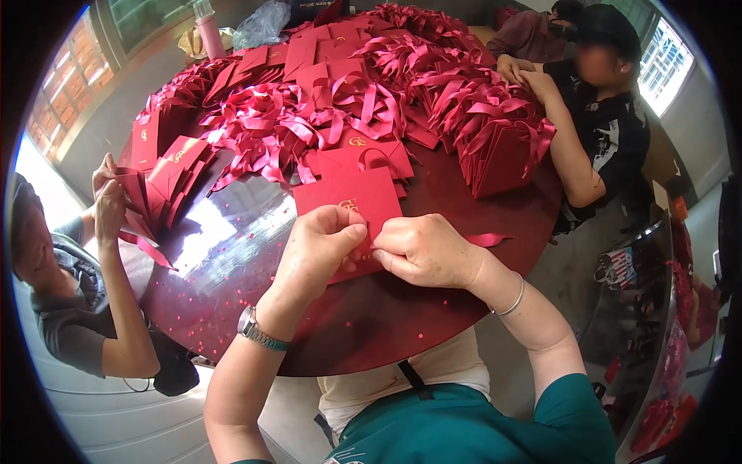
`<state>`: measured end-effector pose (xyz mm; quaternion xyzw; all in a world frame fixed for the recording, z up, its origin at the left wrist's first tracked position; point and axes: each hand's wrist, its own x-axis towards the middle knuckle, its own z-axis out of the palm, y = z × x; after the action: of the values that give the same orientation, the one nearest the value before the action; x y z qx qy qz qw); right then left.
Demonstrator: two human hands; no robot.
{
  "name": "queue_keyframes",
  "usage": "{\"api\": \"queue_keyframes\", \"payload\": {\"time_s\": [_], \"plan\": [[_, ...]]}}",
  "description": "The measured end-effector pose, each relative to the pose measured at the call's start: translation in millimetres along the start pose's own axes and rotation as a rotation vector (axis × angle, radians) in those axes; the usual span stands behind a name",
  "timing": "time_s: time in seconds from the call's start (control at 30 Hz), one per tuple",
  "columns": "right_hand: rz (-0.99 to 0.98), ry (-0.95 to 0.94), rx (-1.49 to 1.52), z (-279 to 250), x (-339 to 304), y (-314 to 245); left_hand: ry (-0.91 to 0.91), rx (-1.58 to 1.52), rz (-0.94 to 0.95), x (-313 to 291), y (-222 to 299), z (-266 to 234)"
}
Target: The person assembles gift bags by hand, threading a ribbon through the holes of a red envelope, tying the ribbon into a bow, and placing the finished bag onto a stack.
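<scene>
A flat red paper gift bag [382, 188] with a gold emblem lies in front of me near the table's front edge. Over its lower left part my left hand [326, 246] is closed, thumb and index finger pinched together; what lies between them is too small to make out. My right hand [425, 249] is closed at the bag's lower right edge, its fingertips pinching there. Both hands partly cover the bag. A short piece of red ribbon [489, 240] shows on the table just beyond my right hand.
The round dark red table [371, 325] holds heaps of red bags with ribbon handles [263, 127] and a fanned stack [495, 147] at right. People sit left and right, the left one's hands [112, 197] on a bag. A pink bottle [209, 35] stands far left.
</scene>
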<state>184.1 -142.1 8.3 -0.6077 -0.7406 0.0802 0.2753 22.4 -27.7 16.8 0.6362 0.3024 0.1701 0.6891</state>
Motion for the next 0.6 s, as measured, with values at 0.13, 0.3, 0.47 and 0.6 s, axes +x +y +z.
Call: {"api": "queue_keyframes", "payload": {"time_s": [0.13, 0.3, 0.47, 0.6], "plan": [[-0.017, 0.071, -0.1, 2, 5, -1, 0.065, -0.005, -0.037, 6, -2, 2], [-0.049, 0.048, -0.193, 0, 5, 5, 0.087, 0.034, 0.005, 7, 6, 7], [-0.084, 0.146, -0.18, -8, 11, 5, 0.102, 0.084, -0.032, 11, 7, 9], [0.204, 0.132, 0.223, -7, 17, 9, 0.079, 0.002, -0.015, 16, 8, 11]]}}
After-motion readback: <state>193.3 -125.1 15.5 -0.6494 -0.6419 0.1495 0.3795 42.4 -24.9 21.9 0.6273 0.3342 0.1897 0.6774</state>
